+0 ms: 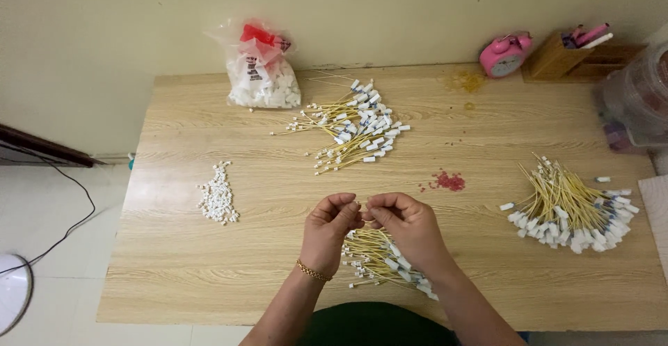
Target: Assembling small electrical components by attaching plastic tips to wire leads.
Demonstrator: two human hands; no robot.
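Note:
My left hand (329,229) and my right hand (406,224) meet above the front middle of the wooden table (278,276), fingertips pinched together on a thin yellow wire (367,218). Just under the hands lies a small bundle of yellow wires with white plug ends (379,257). A gold bracelet sits on my left wrist. What the fingertips hold beyond the wire is too small to tell.
A larger wire heap (356,125) lies at the back middle, another heap (574,208) at the right. Small white caps (218,194) lie at the left, a clear bag of them (261,76) behind. Red bits (449,181), a pink alarm clock (504,54) and a wooden pen holder (565,54) stand farther back.

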